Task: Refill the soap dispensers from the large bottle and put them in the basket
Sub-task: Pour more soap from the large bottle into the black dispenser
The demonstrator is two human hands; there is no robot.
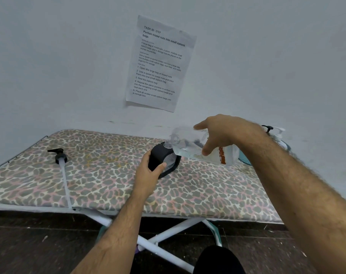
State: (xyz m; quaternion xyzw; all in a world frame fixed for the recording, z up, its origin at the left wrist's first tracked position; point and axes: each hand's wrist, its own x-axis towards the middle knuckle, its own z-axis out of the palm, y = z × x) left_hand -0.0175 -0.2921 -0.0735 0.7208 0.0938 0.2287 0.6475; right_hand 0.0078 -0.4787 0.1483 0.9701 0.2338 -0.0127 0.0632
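The right hand [223,135] grips the large bottle [200,147] from above, thumb curled down over its near side and fingers wrapped over the top, holding the clear bottle tipped on its side with its open mouth pointing left, right at the neck of the dark dispenser [164,161]. The left hand [148,171] clasps that dispenser from the near left, thumb across its front label, keeping it upright on the leopard-print ironing board [101,175]. The dispenser's pump is off; a black pump head [59,155] with its long pale tube lies well apart on the board's left side. Behind the right forearm, at the board's far right, the tops of two more pump dispensers [275,133] show above a blue basket [244,159], mostly hidden. A printed sheet [160,64] hangs on the wall above
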